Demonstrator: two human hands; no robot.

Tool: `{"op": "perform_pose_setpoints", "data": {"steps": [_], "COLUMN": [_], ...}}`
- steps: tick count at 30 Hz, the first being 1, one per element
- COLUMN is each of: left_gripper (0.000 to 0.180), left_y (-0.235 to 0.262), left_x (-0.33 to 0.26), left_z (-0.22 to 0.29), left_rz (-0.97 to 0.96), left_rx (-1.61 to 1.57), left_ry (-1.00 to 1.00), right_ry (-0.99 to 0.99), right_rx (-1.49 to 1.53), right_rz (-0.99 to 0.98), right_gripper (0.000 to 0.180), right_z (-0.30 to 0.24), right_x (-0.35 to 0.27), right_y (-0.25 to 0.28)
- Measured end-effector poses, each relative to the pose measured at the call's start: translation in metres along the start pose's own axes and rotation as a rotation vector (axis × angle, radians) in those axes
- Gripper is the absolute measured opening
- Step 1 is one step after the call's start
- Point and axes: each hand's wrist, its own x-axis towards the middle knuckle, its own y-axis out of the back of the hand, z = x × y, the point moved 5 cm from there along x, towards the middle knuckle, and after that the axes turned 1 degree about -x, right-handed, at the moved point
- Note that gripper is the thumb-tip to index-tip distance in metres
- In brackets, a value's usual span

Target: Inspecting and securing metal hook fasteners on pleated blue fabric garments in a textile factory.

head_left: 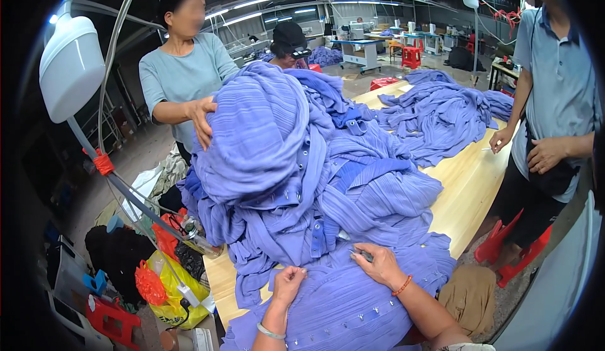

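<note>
A crinkled blue-purple garment (340, 307) is spread in front of me, with a row of small metal fasteners along its lower part. My left hand (290, 284) is closed in a pinch above its left side; what is between the fingertips is too small to make out. Over the upper right part, my right hand (380, 266) grips small dark thread snips (365, 256), largely hidden by the fingers. Just beyond both hands rises a tall heap of the same garments (258, 143), with snap or eyelet strips showing.
A pale wooden table (469, 190) carries another garment pile (441, 115) farther right. At the left a person (189, 67) touches the heap; another person (554, 92) stands right. A lamp (72, 67) on a pole and a yellow bag (173, 288) are left.
</note>
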Motion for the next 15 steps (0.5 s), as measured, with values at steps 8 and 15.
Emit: {"op": "perform_pose_setpoints", "data": {"steps": [8,15], "left_gripper": [0.02,0.021], "left_y": [0.0022,0.0009], "left_x": [-0.0002,0.0002], "left_z": [0.0017,0.0066], "left_rz": [0.006,0.014], "left_rx": [0.005,-0.065], "left_ry": [0.009,-0.052], "right_ry": [-0.011,0.025], "right_rx": [-0.015,0.01], "right_rz": [0.012,0.035], "right_gripper": [0.036,0.036], "right_z": [-0.0003,0.0022], "right_x": [-0.0006,-0.0005], "right_y": [-0.0005,-0.0024]}}
